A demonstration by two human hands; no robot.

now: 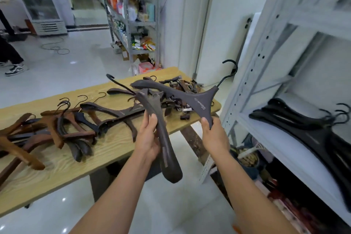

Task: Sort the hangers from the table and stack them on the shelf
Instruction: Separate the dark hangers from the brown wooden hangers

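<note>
White-tiled storeroom, with a pale wood-grain desk [117, 150] on the left and a white metal shelf [281, 150] close on the right.

At the right hand [214, 135]: thumb and curled fingers clamped on one arm tip of a broad-shouldered grey-brown plastic hanger [201, 102] with a black wire hook. Held in the air over the desk's near right corner, long axis running from that hand up and to the left, hook rising toward the shelf upright.

At the left hand [148, 138]: fingers wrapped round the middle of a second dark brown wide-armed hanger [165, 150], long axis near vertical, lower end hanging below the desk edge, hook end up over the desk.

Further out, right of the right hand and about level with it: a stack of black hangers [303, 125] lying flat on the shelf, hooks gathered at the far right end. Probably calls for a swing to the right, nearer right hand first, with a turn to bring the hook to the stack's hook end.

Out on the desk: brown wooden hangers [57, 129] and a heap of small clip hangers [180, 85], not yet sorted.
</note>
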